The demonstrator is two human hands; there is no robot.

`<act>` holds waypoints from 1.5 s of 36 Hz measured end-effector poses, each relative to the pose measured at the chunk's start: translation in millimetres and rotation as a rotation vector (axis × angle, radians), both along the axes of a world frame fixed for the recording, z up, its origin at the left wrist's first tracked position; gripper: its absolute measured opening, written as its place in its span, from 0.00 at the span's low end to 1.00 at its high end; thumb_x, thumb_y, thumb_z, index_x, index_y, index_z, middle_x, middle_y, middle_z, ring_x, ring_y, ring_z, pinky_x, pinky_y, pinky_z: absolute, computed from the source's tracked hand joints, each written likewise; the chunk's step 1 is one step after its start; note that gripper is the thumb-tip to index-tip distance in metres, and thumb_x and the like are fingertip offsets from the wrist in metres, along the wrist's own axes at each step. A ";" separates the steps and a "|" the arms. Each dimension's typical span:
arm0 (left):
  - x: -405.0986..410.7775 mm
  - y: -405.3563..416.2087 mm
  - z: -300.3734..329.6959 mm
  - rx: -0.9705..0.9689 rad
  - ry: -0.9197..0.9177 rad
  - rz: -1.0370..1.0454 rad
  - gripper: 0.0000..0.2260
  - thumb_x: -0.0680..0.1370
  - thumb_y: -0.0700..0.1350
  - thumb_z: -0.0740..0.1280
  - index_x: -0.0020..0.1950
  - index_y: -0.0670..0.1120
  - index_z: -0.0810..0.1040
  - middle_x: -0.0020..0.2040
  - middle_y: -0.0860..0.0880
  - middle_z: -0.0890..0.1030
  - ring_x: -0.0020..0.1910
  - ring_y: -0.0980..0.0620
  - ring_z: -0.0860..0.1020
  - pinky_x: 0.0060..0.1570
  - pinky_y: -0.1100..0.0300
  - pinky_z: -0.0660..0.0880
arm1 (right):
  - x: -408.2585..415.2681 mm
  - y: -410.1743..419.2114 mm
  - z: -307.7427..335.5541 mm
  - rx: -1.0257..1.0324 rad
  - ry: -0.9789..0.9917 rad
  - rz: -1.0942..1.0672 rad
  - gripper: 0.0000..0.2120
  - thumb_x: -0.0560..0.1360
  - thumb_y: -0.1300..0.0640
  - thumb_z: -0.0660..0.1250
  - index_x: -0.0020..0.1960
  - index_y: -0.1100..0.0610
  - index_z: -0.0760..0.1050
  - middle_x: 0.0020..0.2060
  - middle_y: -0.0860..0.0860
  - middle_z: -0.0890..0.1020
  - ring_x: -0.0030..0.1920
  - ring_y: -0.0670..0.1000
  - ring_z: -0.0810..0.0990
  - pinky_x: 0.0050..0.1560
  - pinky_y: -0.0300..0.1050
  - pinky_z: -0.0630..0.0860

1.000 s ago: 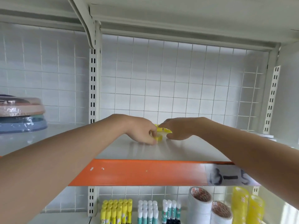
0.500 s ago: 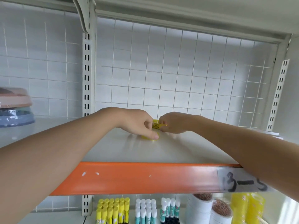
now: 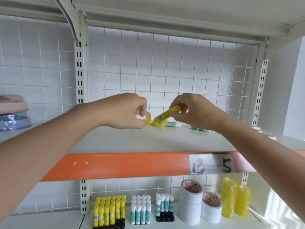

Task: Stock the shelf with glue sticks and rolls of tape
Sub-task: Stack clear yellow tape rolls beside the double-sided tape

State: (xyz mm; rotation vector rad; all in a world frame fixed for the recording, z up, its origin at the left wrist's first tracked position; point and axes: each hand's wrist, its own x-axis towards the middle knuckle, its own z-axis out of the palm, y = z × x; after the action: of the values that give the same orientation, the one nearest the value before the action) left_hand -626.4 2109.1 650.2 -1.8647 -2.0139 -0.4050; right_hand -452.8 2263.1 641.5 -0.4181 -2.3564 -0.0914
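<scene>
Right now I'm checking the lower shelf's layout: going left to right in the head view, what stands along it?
Yellow glue sticks → white-capped teal glue sticks → smaller teal glue stick group → tall white tape stack → shorter white tape stack → yellow tape rolls.

Both bare forearms reach forward and up, converging. The left hand (image 3: 127,111) curls its fingers in a pinch, knuckles up. The right hand (image 3: 193,109) pinches too, wrist bent slightly downward.

left hand (image 3: 132,111) pinches a yellow tape roll (image 3: 145,116); right hand (image 3: 193,111) holds a yellow glue stick (image 3: 166,114) tilted above the shelf (image 3: 132,141).
</scene>
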 end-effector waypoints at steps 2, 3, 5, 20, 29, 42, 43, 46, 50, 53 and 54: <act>19.2 -13.4 -4.6 0.086 0.021 -0.003 0.08 0.73 0.55 0.68 0.47 0.54 0.72 0.48 0.55 0.72 0.48 0.54 0.71 0.49 0.57 0.70 | 25.7 -12.4 -7.8 -0.046 0.130 0.051 0.04 0.73 0.58 0.71 0.47 0.54 0.80 0.39 0.48 0.80 0.40 0.47 0.77 0.43 0.37 0.73; 29.5 -19.2 -8.3 0.131 0.017 -0.012 0.09 0.73 0.56 0.67 0.47 0.54 0.72 0.49 0.55 0.72 0.47 0.55 0.71 0.50 0.57 0.69 | 37.8 -18.4 -13.2 -0.079 0.190 0.080 0.04 0.73 0.58 0.71 0.47 0.54 0.80 0.39 0.47 0.80 0.40 0.47 0.77 0.42 0.34 0.73; 50.3 -30.4 -19.8 0.221 -0.010 -0.043 0.11 0.71 0.58 0.65 0.48 0.55 0.72 0.48 0.56 0.71 0.45 0.58 0.71 0.49 0.58 0.70 | 60.5 -30.1 -27.7 -0.182 0.304 0.146 0.04 0.73 0.59 0.71 0.47 0.53 0.80 0.38 0.45 0.81 0.39 0.46 0.78 0.41 0.33 0.74; 129.0 -71.8 -201.0 0.425 -0.198 -0.176 0.11 0.72 0.53 0.65 0.50 0.49 0.75 0.53 0.56 0.73 0.51 0.56 0.75 0.47 0.62 0.70 | 130.5 -80.6 -205.7 -0.368 0.461 0.328 0.09 0.72 0.53 0.68 0.52 0.46 0.75 0.44 0.44 0.77 0.40 0.49 0.78 0.40 0.36 0.74; 94.5 -50.8 -317.2 0.277 -0.436 -0.039 0.10 0.71 0.55 0.63 0.48 0.51 0.70 0.52 0.58 0.72 0.51 0.55 0.75 0.43 0.62 0.73 | 84.1 -67.6 -303.3 -0.606 0.359 0.216 0.09 0.70 0.62 0.71 0.50 0.54 0.78 0.43 0.49 0.77 0.39 0.47 0.78 0.37 0.31 0.73; 33.7 -31.2 -395.4 0.223 -0.539 0.005 0.11 0.70 0.47 0.73 0.46 0.46 0.74 0.48 0.53 0.75 0.49 0.51 0.75 0.39 0.54 0.76 | 14.3 -64.7 -369.8 -0.570 0.178 0.054 0.10 0.74 0.64 0.70 0.55 0.58 0.79 0.47 0.47 0.75 0.42 0.43 0.77 0.39 0.36 0.77; 29.0 -29.0 -399.6 0.216 -0.538 0.009 0.11 0.70 0.47 0.74 0.46 0.46 0.75 0.48 0.52 0.75 0.48 0.51 0.75 0.38 0.55 0.76 | 9.0 -64.9 -374.0 -0.570 0.171 0.038 0.11 0.75 0.64 0.69 0.56 0.58 0.78 0.47 0.47 0.75 0.42 0.42 0.77 0.39 0.35 0.77; 14.5 -23.5 -412.9 0.185 -0.519 0.019 0.12 0.69 0.46 0.75 0.46 0.45 0.75 0.47 0.51 0.77 0.46 0.49 0.75 0.36 0.56 0.74 | -4.7 -65.4 -385.1 -0.579 0.159 -0.008 0.13 0.75 0.65 0.68 0.59 0.59 0.78 0.49 0.47 0.76 0.44 0.39 0.76 0.42 0.30 0.75; -5.2 -16.3 -432.2 0.122 -0.506 0.034 0.13 0.69 0.46 0.76 0.46 0.43 0.75 0.46 0.49 0.78 0.45 0.46 0.75 0.36 0.56 0.71 | -22.2 -69.4 -396.5 -0.582 0.145 -0.086 0.16 0.74 0.66 0.67 0.61 0.58 0.77 0.46 0.35 0.73 0.42 0.38 0.76 0.43 0.38 0.77; -18.6 -10.8 -446.2 0.071 -0.505 0.030 0.13 0.69 0.44 0.75 0.47 0.42 0.76 0.47 0.48 0.79 0.48 0.44 0.75 0.37 0.56 0.70 | -35.1 -73.8 -402.8 -0.579 0.097 -0.167 0.17 0.74 0.62 0.68 0.62 0.55 0.75 0.46 0.40 0.75 0.40 0.43 0.76 0.42 0.45 0.78; -22.4 -8.9 -449.8 0.056 -0.507 0.033 0.13 0.69 0.44 0.75 0.48 0.41 0.76 0.47 0.47 0.79 0.49 0.43 0.75 0.39 0.55 0.71 | -38.9 -74.4 -404.4 -0.583 0.081 -0.198 0.17 0.74 0.61 0.68 0.62 0.54 0.74 0.46 0.41 0.75 0.40 0.43 0.76 0.42 0.46 0.77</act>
State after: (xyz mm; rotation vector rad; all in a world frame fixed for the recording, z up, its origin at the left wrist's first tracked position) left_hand -648.8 2100.2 200.4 -1.8219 -2.3072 -0.9977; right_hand -491.7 2188.6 237.1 -0.9138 -2.2251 0.5215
